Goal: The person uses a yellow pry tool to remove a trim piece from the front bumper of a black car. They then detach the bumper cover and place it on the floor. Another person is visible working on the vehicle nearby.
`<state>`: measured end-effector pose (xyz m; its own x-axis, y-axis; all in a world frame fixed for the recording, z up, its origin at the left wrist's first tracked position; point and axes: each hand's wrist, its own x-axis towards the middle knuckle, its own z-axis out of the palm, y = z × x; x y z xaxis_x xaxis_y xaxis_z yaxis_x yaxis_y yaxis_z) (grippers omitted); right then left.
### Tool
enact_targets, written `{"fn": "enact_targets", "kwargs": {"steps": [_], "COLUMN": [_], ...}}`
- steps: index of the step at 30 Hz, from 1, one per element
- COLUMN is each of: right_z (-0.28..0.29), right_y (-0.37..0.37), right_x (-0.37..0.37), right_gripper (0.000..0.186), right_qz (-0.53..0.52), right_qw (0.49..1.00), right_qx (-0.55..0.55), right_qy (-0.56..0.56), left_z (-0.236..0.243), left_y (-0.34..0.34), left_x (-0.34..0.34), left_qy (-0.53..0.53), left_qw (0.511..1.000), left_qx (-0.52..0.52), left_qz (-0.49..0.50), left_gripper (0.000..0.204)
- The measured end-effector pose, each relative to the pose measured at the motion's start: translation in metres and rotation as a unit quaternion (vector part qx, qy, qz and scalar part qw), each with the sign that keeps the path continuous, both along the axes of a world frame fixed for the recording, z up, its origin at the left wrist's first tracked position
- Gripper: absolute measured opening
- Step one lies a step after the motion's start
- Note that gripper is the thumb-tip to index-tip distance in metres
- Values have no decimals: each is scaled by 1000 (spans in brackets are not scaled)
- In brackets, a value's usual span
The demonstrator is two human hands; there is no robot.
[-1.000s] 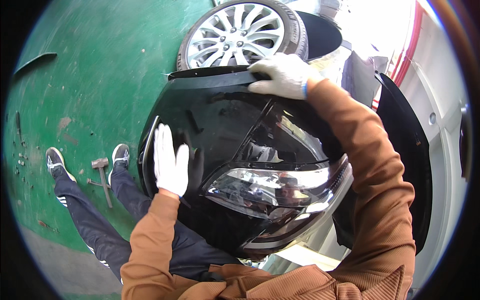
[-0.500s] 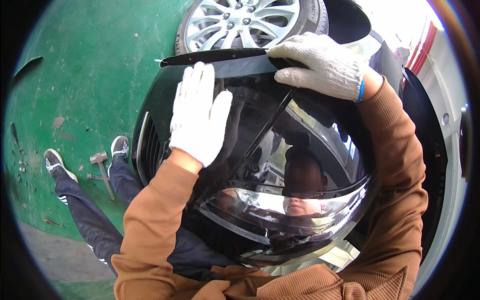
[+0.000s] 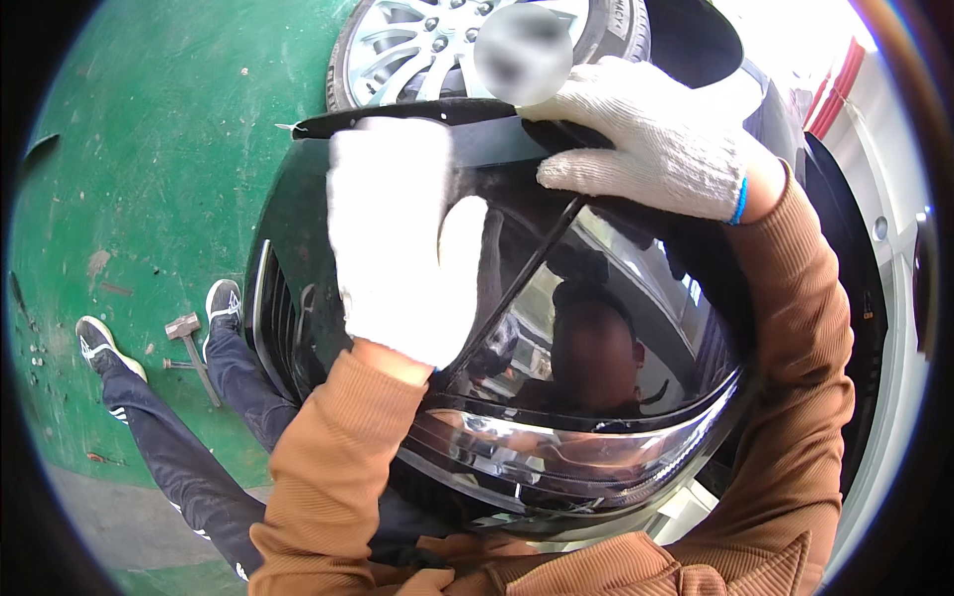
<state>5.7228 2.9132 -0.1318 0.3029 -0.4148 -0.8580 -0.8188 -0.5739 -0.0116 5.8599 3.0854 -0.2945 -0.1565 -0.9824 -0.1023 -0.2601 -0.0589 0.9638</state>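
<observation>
A glossy black car front end (image 3: pixel 527 228) fills the middle, its headlight (image 3: pixel 556 457) low in the picture and showing reflections. My left hand (image 3: pixel 397 238), in a white knit glove, lies flat on the black panel at left of centre, fingers stretched out and blurred. My right hand (image 3: pixel 641 139), gloved alike, is at the upper edge (image 3: pixel 467 139) of the front end, fingers curved over it and thumb spread below on the glossy surface.
An alloy wheel with tyre (image 3: pixel 417 55) lies beyond the upper edge. Another black panel (image 3: pixel 850 268) stands at the right by a white wall. My legs are at the lower left, near a hammer (image 3: pixel 189 333) and small scattered parts on the green floor (image 3: pixel 149 199).
My left hand has slid upward along the black panel toward its top edge. My right hand has shifted rightward in the picture. The front end appears larger and closer to me.
</observation>
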Motion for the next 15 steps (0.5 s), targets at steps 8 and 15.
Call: {"fn": "enact_targets", "kwargs": {"steps": [8,15], "right_z": [13,1], "right_y": [1,-6], "right_x": [2,-1], "right_gripper": [46,40], "right_qz": [-42,-8], "right_qw": [999,999], "right_qx": [1,0], "right_qy": [5,-34], "left_z": [-4,-28], "left_y": [-19,8], "left_x": [12,0], "left_qy": [-41,169], "left_qw": [999,954], "left_qx": [0,21], "left_qz": [23,245], "left_gripper": [59,61]}}
